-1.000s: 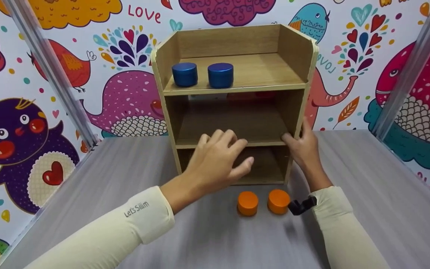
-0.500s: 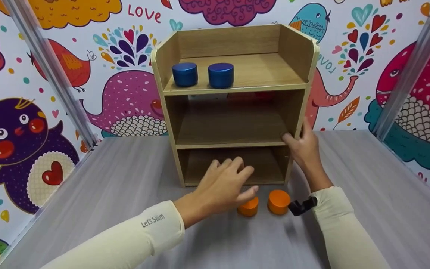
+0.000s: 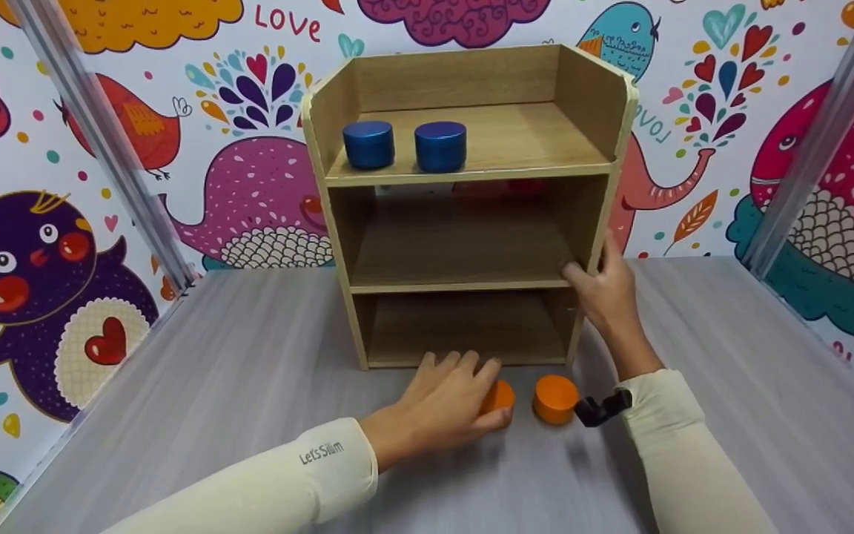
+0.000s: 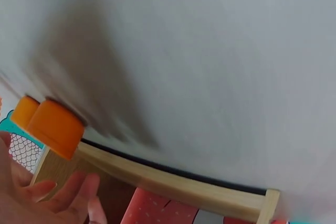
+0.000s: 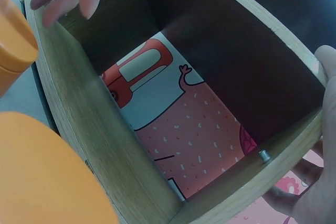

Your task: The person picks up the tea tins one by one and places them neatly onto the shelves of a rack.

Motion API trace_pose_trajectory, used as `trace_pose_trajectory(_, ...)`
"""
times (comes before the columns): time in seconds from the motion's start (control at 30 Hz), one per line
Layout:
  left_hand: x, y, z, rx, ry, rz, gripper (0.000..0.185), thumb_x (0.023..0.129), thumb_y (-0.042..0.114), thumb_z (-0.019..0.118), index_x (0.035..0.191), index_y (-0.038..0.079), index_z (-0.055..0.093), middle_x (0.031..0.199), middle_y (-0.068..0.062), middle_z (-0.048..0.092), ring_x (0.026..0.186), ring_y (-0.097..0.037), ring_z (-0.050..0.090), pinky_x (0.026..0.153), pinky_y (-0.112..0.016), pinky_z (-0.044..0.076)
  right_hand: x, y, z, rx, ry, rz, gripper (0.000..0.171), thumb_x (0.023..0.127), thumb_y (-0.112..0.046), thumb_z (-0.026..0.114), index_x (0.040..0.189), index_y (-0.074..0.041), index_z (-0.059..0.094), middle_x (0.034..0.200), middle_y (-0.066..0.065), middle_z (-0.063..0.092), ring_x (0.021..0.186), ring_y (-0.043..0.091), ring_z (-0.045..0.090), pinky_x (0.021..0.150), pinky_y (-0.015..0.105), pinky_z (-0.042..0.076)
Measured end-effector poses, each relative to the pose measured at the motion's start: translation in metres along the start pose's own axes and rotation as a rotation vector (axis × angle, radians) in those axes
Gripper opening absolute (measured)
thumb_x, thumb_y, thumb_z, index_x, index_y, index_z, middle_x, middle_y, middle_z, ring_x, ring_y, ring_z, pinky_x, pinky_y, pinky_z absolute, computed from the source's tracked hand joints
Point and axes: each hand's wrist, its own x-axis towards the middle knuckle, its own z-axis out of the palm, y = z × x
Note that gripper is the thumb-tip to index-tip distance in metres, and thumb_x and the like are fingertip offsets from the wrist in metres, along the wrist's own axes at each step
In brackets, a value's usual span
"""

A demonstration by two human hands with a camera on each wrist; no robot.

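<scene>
My left hand [image 3: 445, 400] is over the left orange tin [image 3: 500, 397], its relaxed fingers and thumb spread around it; part of the tin is hidden in the head view. In the left wrist view the fingertips hang a little apart from that tin [image 4: 56, 127]. A second orange tin [image 3: 556, 399] stands just to its right on the table. With my right hand [image 3: 608, 293] I grip the right side panel of a wooden shelf [image 3: 464, 178], thumb at the front edge. In the right wrist view the fingers of this hand [image 5: 328, 150] wrap the board.
Two blue tins [image 3: 368, 145] stand on the shelf's top level, toward the left. A black wrist-camera mount [image 3: 603, 408] juts from my right sleeve beside the second orange tin. Printed cartoon walls [image 3: 249, 200] enclose the grey table [image 3: 264, 356] behind and at the sides.
My left hand has come down from in front of the middle shelf to the left orange tin near the table. My right hand keeps its grip on the side panel.
</scene>
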Motion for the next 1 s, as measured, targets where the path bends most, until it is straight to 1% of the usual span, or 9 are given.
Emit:
trace_pose_trajectory(0.1,-0.001,0.001,0.004,-0.005,-0.010,0.002,0.058,0.097,0.062,0.047,0.135,0.019,0.055,0.107,-0.003,0.066,0.095,-0.024,0.064,0.085,-0.051,0.052,0.000,0.001,0.000,0.000,0.002,-0.004,0.066,0.090,-0.020,0.064,0.151,-0.022,0.041,0.140,0.014,0.056,0.123,0.031,0.054,0.108,0.053,0.041)
trace_pose_trajectory(0.27,-0.002,0.002,0.009,-0.024,-0.017,0.009,0.057,0.098,0.058,0.048,0.137,0.017,0.053,0.109,-0.004,0.067,0.098,-0.025,0.065,0.087,-0.053,0.053,0.001,0.001,-0.001,0.012,0.000,-0.007,0.065,0.090,-0.020,0.064,0.151,-0.021,0.041,0.140,0.013,0.056,0.124,0.031,0.054,0.109,0.053,0.041)
trace_pose_trajectory(0.43,-0.002,0.003,0.015,-0.043,-0.031,0.003,0.061,0.098,0.058,0.050,0.143,0.017,0.050,0.113,-0.005,0.066,0.100,-0.025,0.065,0.088,-0.052,0.052,0.001,0.001,-0.001,0.007,-0.001,0.002,0.066,0.090,-0.021,0.064,0.152,-0.022,0.040,0.140,0.013,0.055,0.124,0.031,0.053,0.109,0.055,0.041)
trace_pose_trajectory(0.5,-0.002,0.004,0.017,-0.065,-0.048,-0.003,0.061,0.098,0.058,0.050,0.144,0.017,0.049,0.116,-0.005,0.065,0.100,-0.026,0.065,0.087,-0.051,0.053,0.001,0.001,-0.001,0.006,-0.002,0.005,0.067,0.090,-0.022,0.064,0.152,-0.022,0.040,0.141,0.014,0.054,0.124,0.032,0.053,0.110,0.055,0.040)
trace_pose_trajectory(0.63,-0.003,0.004,0.020,-0.136,-0.099,-0.016,0.062,0.099,0.055,0.052,0.148,0.017,0.047,0.126,-0.009,0.062,0.096,-0.025,0.064,0.078,-0.045,0.056,0.001,0.002,0.000,0.003,0.000,0.003,0.067,0.090,-0.022,0.064,0.152,-0.021,0.039,0.141,0.015,0.054,0.124,0.032,0.053,0.110,0.055,0.041)
trace_pose_trajectory(0.77,-0.003,0.005,0.024,-0.174,-0.129,-0.024,0.062,0.100,0.053,0.053,0.150,0.017,0.045,0.134,-0.012,0.058,0.098,-0.026,0.064,0.075,-0.042,0.058,0.001,0.003,0.001,0.001,0.008,-0.009,0.066,0.090,-0.022,0.064,0.151,-0.019,0.041,0.139,0.015,0.055,0.123,0.032,0.054,0.109,0.055,0.041)
trace_pose_trajectory(0.83,-0.003,0.005,0.026,-0.174,-0.126,-0.022,0.061,0.100,0.053,0.052,0.149,0.017,0.046,0.133,-0.012,0.058,0.097,-0.025,0.063,0.073,-0.040,0.057,0.001,0.003,0.001,0.002,0.012,-0.014,0.065,0.090,-0.022,0.064,0.151,-0.018,0.042,0.139,0.016,0.056,0.122,0.032,0.054,0.109,0.055,0.041)
trace_pose_trajectory(1.0,-0.003,0.006,0.029,-0.151,-0.097,-0.009,0.054,0.101,0.052,0.053,0.144,0.019,0.049,0.123,-0.008,0.059,0.088,-0.022,0.059,0.067,-0.036,0.053,0.001,0.003,0.001,0.011,0.015,-0.014,0.064,0.090,-0.022,0.064,0.150,-0.018,0.042,0.137,0.016,0.057,0.120,0.031,0.055,0.108,0.054,0.042)
